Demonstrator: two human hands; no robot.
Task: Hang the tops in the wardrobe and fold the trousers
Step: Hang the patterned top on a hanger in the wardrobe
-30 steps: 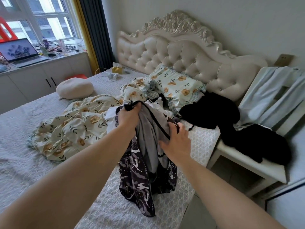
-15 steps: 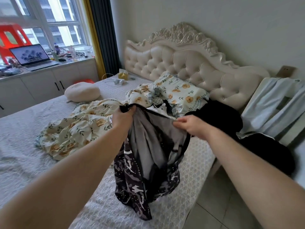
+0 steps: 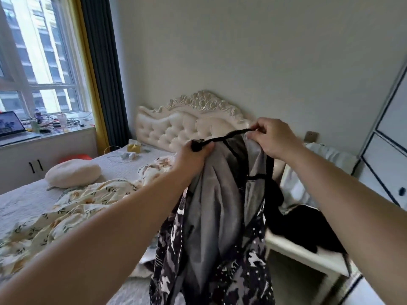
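One camouflage-print top [image 3: 211, 216], grey inside, is held aloft in the head view, hanging below the fingers [image 3: 259, 128]. A bunched black edge [image 3: 198, 145] is gripped in the curled left hand [image 3: 193, 155]; the black strap [image 3: 222, 138] stretched from it is pinched by the right hand [image 3: 271, 137]. The fabric is judged light, soft and limp, best taken at the strap ends. Its hem is cut off below, its shape hidden by folds, and the dark clothes [image 3: 304, 227] beneath the right wrist are blurred
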